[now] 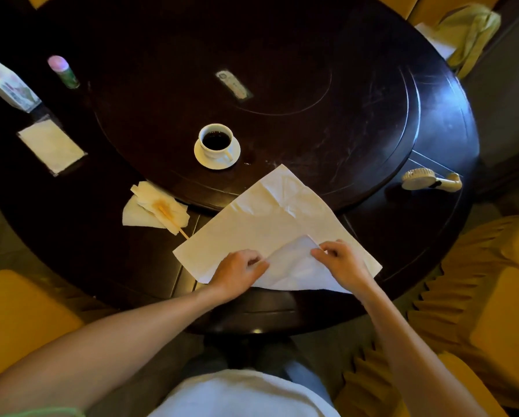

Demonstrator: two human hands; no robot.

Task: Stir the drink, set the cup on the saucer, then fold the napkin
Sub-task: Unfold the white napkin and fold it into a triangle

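"Napkins in that flat holder on the far left — why aren't you folding one of those?"

"Mine is already spread out in front of me, so I leave the holder alone. It sits well apart, next to the small bottle."

"And the crumpled tissue with the stick on it?"

"That stick looks like my stirrer, laid on the stained tissue so it doesn't drip on the counter. I take that to mean the stirring is done."

"The cup?"

"Standing upright on its saucer, dark drink inside, pushed toward the middle, clear of the paper. So I'd say only the fold is left."

"Which is where your hands are."

"Yes. The napkin lies flat at the near edge, one corner turned over toward the centre. My left hand has its fingers curled, pinching the left side of that flap to steady it. My right hand pinches the flap's tip between thumb and fingers, so I can draw it across and line the edges up."

"Any risk?"

"Thin paper; pull unevenly and the crease will probably run crooked."

"And the little fan on the right?"

"Out of the way, untouched."
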